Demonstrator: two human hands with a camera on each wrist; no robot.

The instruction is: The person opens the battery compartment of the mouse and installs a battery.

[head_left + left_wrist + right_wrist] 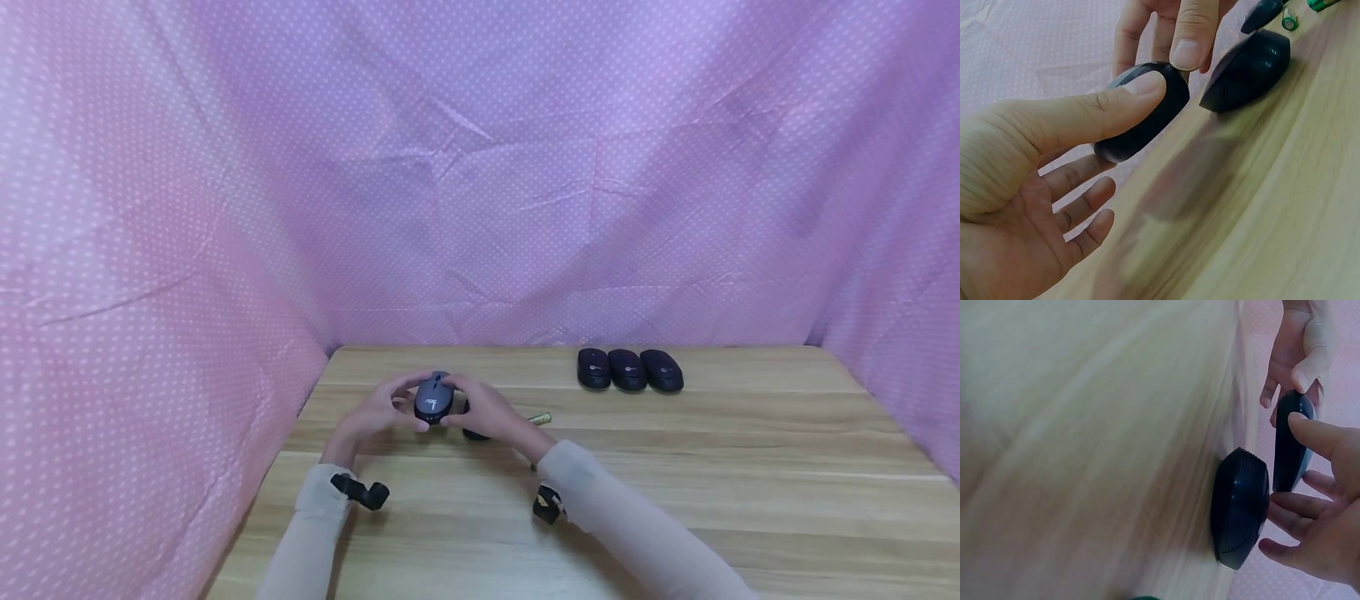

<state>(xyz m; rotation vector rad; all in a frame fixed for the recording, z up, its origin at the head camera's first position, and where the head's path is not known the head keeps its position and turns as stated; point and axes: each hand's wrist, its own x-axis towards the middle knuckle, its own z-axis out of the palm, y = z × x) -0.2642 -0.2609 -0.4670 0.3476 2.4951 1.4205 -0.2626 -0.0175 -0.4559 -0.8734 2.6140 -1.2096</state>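
A dark grey and black computer mouse [433,398] is held between both hands, raised off the wooden table with its buttons pointing away. My left hand [375,414] grips its left side; in the left wrist view the thumb lies along the mouse's black side [1163,115] and the lower fingers spread below. From the other side, my right hand [487,412] pinches it with thumb and fingers. Close under the right hand sits a second black mouse [1238,509], partly hidden by that hand in the head view.
Three black mice [627,370] stand side by side at the table's back edge, right of centre. A green battery [540,418] lies beyond the right wrist, and green batteries [1290,20] show in the left wrist view. Pink dotted cloth [525,208] surrounds the table [750,467].
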